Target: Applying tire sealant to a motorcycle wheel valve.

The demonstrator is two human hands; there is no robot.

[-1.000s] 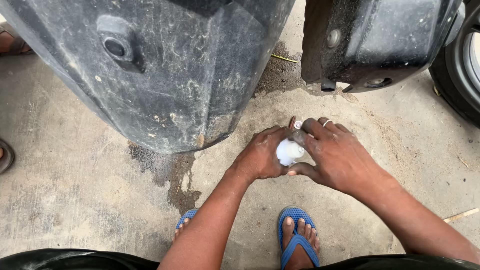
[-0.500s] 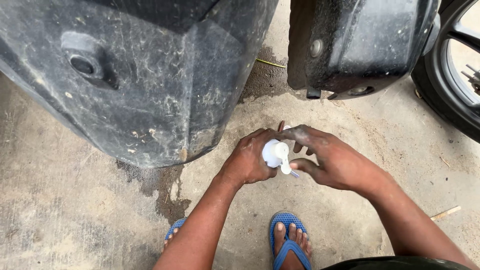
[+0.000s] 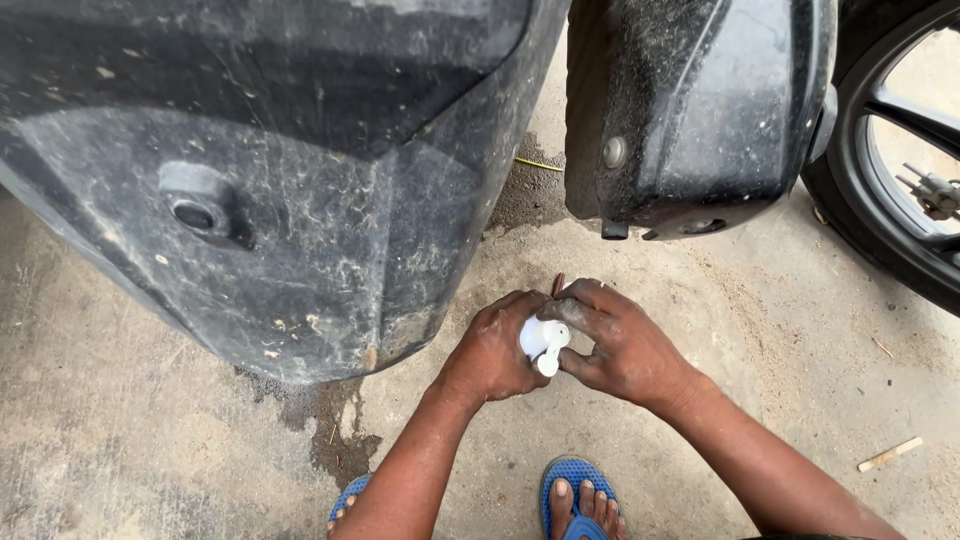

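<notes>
Evidently both hands are working one small white plastic piece [image 3: 543,342] low over the concrete floor [image 3: 760,330]: the left hand [image 3: 497,352] closes its grip around the rounded body, the right hand [image 3: 622,345] pinches near the stubby spout. I judge the fitting step mid-way, calling for a steady twist; any contents are hidden.

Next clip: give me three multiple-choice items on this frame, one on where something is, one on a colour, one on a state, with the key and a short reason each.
1. Where is the small white part?
A. On the concrete
B. Between both hands
C. On the wheel

2. What colour are the sandals?
A. Blue
B. Red
C. Black

3. How is the concrete floor under the big black panel?
A. Dry all over
B. Marked by a dark wet-looking stain
C. Covered by cloth

Key: 1 B, the left hand and right hand close round it; 2 A, blue straps show at the toes; 3 B, a dark patch spreads below the panel's edge.
</notes>
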